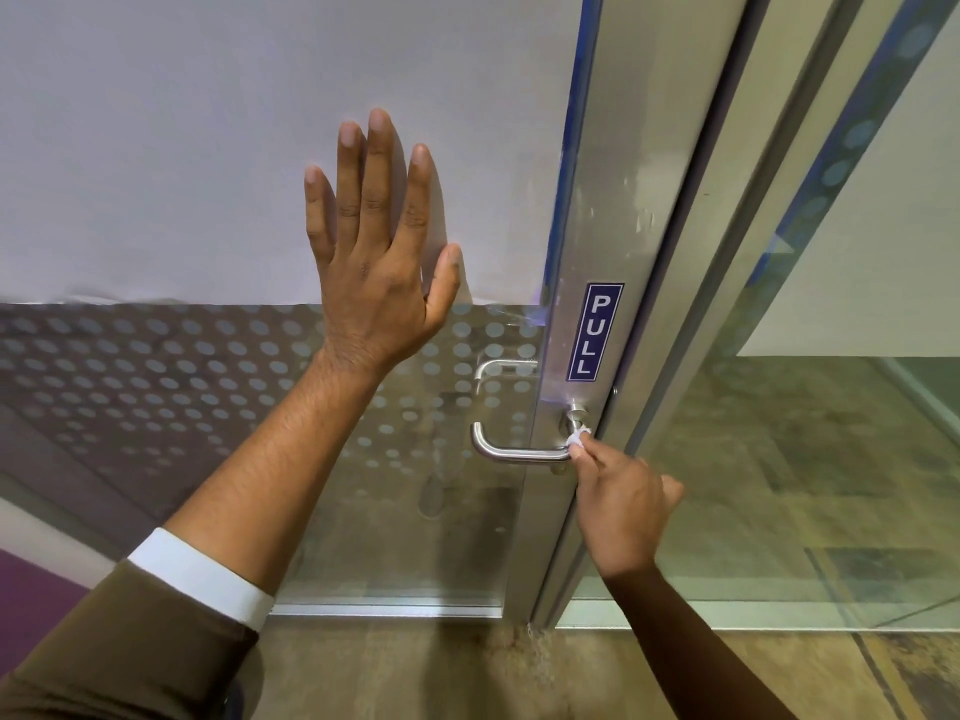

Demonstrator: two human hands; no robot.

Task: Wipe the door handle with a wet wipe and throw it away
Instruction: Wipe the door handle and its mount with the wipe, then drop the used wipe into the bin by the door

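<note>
A silver lever door handle (511, 450) sticks out from the metal frame of a glass door (587, 252). My right hand (621, 511) pinches a small white wet wipe (577, 442) and presses it against the handle's base, where the lever meets the frame. My left hand (376, 252) lies flat on the frosted glass panel above and left of the handle, fingers spread, holding nothing.
A blue PULL sticker (596, 332) is on the frame just above the handle. A second handle (498, 367) shows through the glass on the far side. To the right stand another metal door post (727, 283) and a glass pane (810, 459). Brown floor lies below.
</note>
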